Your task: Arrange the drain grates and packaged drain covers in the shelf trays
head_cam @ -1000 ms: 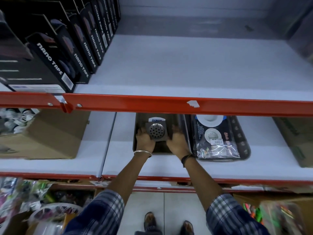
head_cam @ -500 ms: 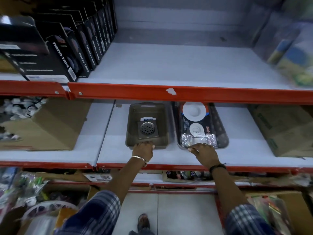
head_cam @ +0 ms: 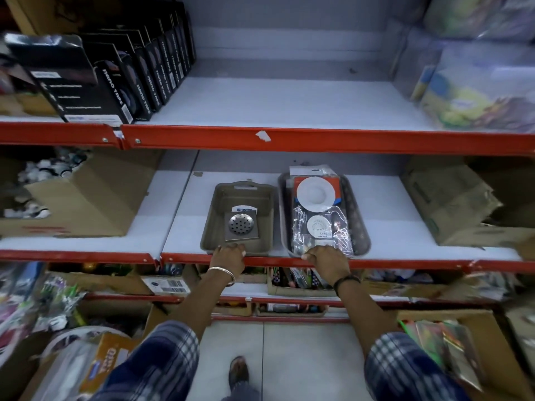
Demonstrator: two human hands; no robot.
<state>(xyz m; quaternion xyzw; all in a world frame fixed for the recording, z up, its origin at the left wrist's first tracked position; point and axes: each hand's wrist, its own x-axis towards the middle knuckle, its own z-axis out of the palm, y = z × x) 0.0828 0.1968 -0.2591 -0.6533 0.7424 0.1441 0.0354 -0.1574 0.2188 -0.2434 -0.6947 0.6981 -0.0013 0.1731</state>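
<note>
**Two trays at the shelf lip, one hand on each**

On the middle shelf [head_cam: 405,227], the left hand [head_cam: 230,256] curls its fingers over the near rim of the left tray [head_cam: 210,227], gripping it. That grey plastic tray is stiff but probably light, so by my reckoning it would slide easily on the smooth shelf; its rim is the natural hold. Inside lies a square metal drain grate [head_cam: 241,227], flat on the near part of the floor with a label card just behind it. It looks rigid and heavier than anything else here, best taken by its edges, and loose enough to skate if the tray is tipped.

Just beside it, the right hand [head_cam: 328,260] closes on the near rim of the right tray [head_cam: 363,233]. The packaged drain covers [head_cam: 317,215] fill that one lengthwise; the clear wrap looks slippery and crinkly, the contents light.

Both trays sit at the red front edge [head_cam: 405,263], so pulling nearer risks a drop. Behind them, and to the right toward the cardboard box [head_cam: 445,204], the shelf is open.
</note>
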